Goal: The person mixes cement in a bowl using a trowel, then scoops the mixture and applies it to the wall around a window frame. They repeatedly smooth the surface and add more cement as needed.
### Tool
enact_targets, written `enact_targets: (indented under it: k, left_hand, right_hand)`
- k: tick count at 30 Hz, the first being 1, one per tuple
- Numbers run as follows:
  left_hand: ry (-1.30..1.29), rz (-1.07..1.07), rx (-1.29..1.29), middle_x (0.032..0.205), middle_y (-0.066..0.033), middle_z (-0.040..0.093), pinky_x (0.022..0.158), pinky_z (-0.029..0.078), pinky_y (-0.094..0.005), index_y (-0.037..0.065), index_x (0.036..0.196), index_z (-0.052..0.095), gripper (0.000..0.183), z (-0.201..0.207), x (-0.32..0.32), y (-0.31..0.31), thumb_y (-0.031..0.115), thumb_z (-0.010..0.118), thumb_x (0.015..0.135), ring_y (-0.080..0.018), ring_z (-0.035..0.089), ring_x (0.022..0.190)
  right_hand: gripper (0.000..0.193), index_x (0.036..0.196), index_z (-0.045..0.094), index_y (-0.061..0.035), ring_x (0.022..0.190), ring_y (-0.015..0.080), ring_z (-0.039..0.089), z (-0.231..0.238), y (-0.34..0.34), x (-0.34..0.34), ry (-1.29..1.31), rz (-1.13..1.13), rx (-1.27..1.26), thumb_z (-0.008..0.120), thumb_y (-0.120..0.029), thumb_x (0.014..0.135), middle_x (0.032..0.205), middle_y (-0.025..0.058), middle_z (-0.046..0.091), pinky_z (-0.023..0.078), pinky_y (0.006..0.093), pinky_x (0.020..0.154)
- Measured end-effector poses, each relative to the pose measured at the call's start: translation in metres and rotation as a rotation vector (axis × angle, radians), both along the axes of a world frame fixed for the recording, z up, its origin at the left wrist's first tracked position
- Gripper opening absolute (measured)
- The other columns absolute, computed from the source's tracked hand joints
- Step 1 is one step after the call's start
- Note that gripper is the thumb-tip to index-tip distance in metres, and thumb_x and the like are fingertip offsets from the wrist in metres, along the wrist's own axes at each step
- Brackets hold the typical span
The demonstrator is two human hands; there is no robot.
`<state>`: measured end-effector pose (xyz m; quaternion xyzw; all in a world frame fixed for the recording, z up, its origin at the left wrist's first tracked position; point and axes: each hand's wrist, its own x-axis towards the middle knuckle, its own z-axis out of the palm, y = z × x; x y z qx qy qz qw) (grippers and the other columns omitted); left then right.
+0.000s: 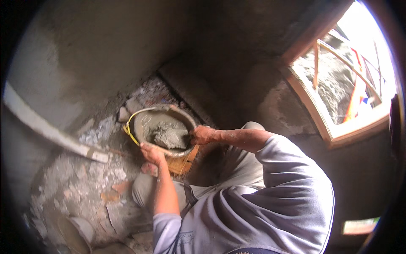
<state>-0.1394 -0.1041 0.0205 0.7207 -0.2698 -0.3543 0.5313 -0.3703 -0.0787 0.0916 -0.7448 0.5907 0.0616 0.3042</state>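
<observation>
In the head view, a round basin (187, 118) of wet grey mortar (170, 136) is held in front of the body, near the middle of the view and close to the foot of a dark wall (105, 42). Its near rim is gripped by the left hand (152, 153), whose fingers are closed over the edge; its right side is clasped by the right hand (203, 134), though some of those fingers are hidden. The mortar is heaped in a lump toward the basin's middle, with a wetter layer spread around it. A yellow handle (127, 129) is bowed outward along the left side. Wooden slats (179, 165) are partly covered by the basin; whether its weight is carried by them cannot be told. The floor to the left is strewn with rubble (84, 178), above which a long pale strip (50, 129) is seen, bent by the lens. Grey trousers (146, 188) and a grey shirt (253, 199) are worn, the forearms being bared. At the right, bright light is let in through a window opening edged by a wooden frame (311, 108), and poles are seen beyond it.
</observation>
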Motion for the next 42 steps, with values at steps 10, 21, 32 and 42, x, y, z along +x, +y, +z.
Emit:
enact_targets:
  k: [10, 21, 32, 42]
  left_hand:
    - [-0.073, -0.057, -0.015, 0.118, -0.0332, 0.053, 0.093, 0.04, -0.0451, -0.013, 0.118, 0.051, 0.054, -0.013, 0.0, -0.006, 0.035, 0.032, 0.101, -0.0448, 0.052, 0.109]
    - [-0.07, -0.088, -0.005, 0.118, -0.0308, 0.055, 0.091, 0.042, -0.0456, -0.012, 0.119, 0.051, 0.056, 0.018, -0.006, 0.007, 0.038, 0.031, 0.101, -0.0429, 0.054, 0.109]
    - [-0.149, -0.046, -0.018, 0.117, -0.0295, 0.056, 0.091, 0.042, -0.046, -0.007, 0.12, 0.052, 0.051, 0.002, -0.002, -0.001, 0.036, 0.034, 0.1, -0.0442, 0.054, 0.105]
    - [-0.145, -0.089, 0.098, 0.113, -0.0301, 0.057, 0.087, 0.041, -0.0481, -0.007, 0.117, 0.053, 0.057, 0.011, -0.001, -0.002, 0.043, 0.031, 0.099, -0.0464, 0.053, 0.104]
  right_hand:
    - [0.032, 0.094, 0.063, -0.0018, 0.085, 0.0384, 0.063, 0.132, 0.011, -0.012, 0.062, -0.021, -0.106, 0.062, -0.03, 0.079, 0.086, 0.0208, 0.066, 0.052, 0.0458, 0.075]
    - [0.022, 0.092, 0.066, -0.0017, 0.059, 0.0107, 0.06, 0.264, 0.03, -0.158, -0.723, -0.876, 0.232, 0.063, -0.01, 0.071, 0.073, 0.0055, 0.064, 0.047, 0.0227, 0.048]
    - [0.02, 0.098, 0.061, -0.0013, 0.077, 0.0204, 0.062, 0.244, 0.043, -0.141, -0.161, -0.265, -0.499, 0.06, -0.017, 0.085, 0.082, 0.0101, 0.062, 0.049, 0.0341, 0.067]
    - [0.024, 0.109, 0.062, -0.0098, 0.092, 0.0291, 0.065, 0.033, -0.055, 0.032, 0.514, 0.263, -0.207, 0.055, -0.018, 0.088, 0.097, 0.0116, 0.065, 0.052, 0.0432, 0.076]
